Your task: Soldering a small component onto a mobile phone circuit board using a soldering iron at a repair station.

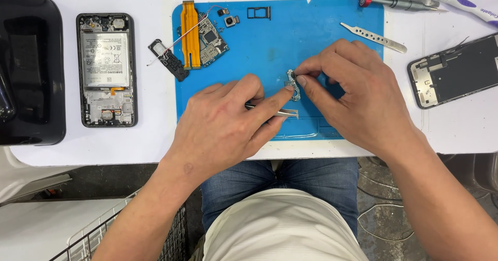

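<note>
Silver bracket (293,84) pinched between both hands' fingertips (301,80).

Tweezers (280,111) mostly hidden under left hand (228,126), small metal part (293,84) too tiny to identify, toothbrush (456,0) & 2nd phone (456,71) cut off at right edge.

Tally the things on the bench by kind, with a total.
Opened phones: 2 — one with battery, one at right edge
Tweezers: 2 — in left hand, lying on blue mat
Small metal part pinched by both hands: 1
Circuit board: 1
Orange flex cable: 1
Card tray: 1
Toothbrush: 1
Total: 9
</note>
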